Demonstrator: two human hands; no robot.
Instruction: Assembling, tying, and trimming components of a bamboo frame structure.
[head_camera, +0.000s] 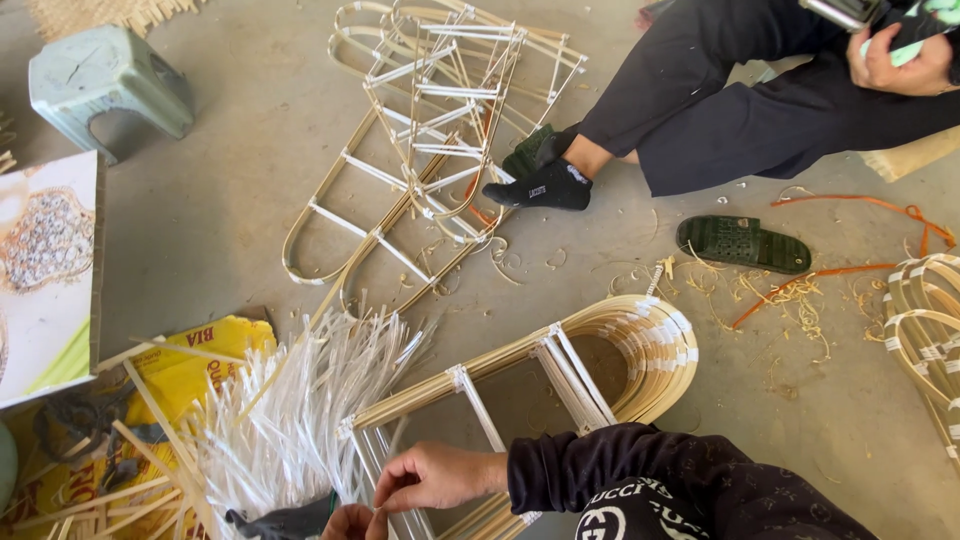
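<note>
A stack of bent bamboo frames (600, 350) lay on the concrete floor (230, 200) right before the person, its white-bound crossbars toward the hands. A crumpled yellow bag (190, 365) lay at its left, under a fan of white plastic strips (300, 420), with a pale printed box (45, 270) beyond. The right hand (435, 477) pinched at a crossbar; the left hand (350, 522), mostly cut off, pinched beside it. Another seated person's socked foot (540, 187) rested near finished frames (430, 130) and a green sandal (742, 243).
</note>
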